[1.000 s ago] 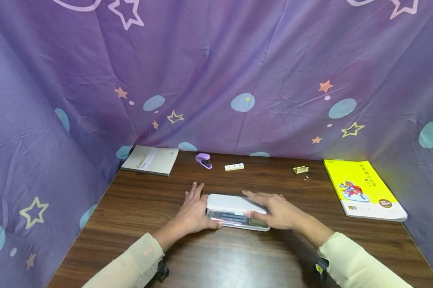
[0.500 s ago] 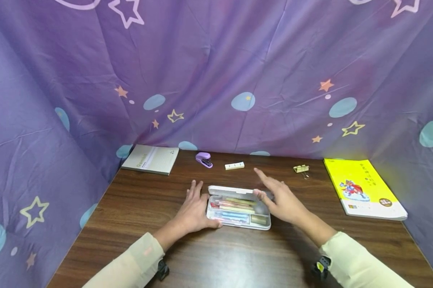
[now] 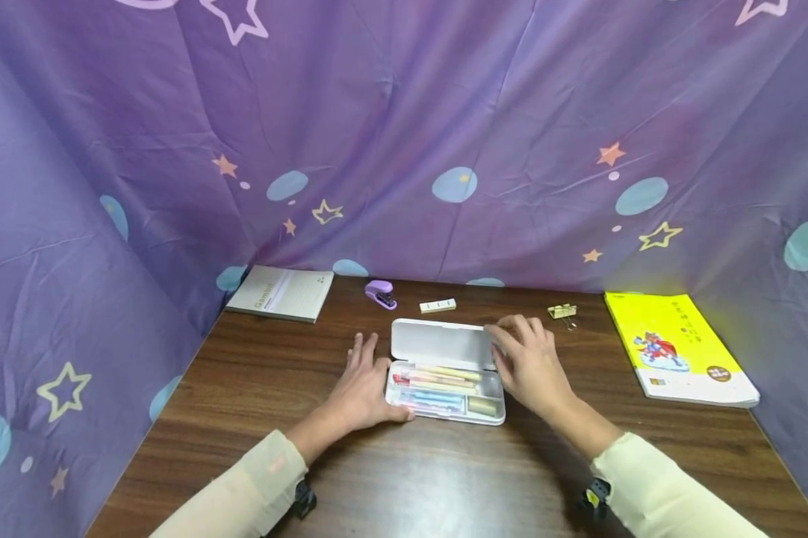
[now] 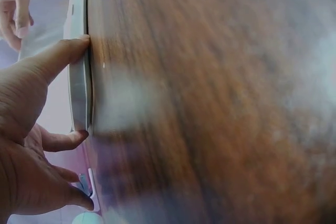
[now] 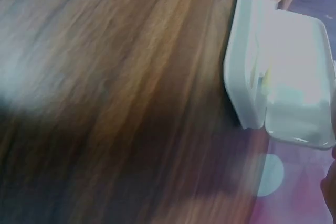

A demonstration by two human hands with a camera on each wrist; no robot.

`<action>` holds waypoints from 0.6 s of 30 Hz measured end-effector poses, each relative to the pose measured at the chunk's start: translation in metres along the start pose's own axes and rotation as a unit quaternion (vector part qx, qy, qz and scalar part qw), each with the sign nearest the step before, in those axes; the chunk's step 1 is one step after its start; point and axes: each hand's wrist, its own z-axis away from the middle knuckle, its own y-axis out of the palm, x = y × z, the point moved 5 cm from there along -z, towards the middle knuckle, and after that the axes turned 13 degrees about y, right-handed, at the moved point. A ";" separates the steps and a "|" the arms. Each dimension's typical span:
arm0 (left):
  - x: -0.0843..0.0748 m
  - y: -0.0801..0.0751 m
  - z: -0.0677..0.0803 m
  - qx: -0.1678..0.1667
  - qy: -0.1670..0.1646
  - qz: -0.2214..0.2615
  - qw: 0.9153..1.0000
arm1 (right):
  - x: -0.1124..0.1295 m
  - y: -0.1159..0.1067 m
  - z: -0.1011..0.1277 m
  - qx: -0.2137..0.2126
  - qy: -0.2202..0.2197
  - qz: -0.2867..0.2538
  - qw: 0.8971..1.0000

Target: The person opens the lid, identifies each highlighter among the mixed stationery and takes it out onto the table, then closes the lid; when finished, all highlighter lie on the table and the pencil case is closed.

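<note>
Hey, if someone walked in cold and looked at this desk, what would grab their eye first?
Probably the open white pencil case at the middle of the wooden table, its lid tipped back, pens inside, with the left hand and right hand at its ends. Next, the bright yellow book at the right edge.

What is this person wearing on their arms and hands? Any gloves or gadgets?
No gloves: both the left hand and the right hand are bare. Each arm is covered by a long, pale cream sleeve reaching the wrist. A small dark device is strapped under the left wrist, and a similar one under the right wrist shows a yellowish spot.
</note>
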 end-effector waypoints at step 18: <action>0.004 0.003 -0.001 -0.012 0.009 0.016 1.000 | -0.029 0.037 0.026 0.276 0.052 -0.009 0.960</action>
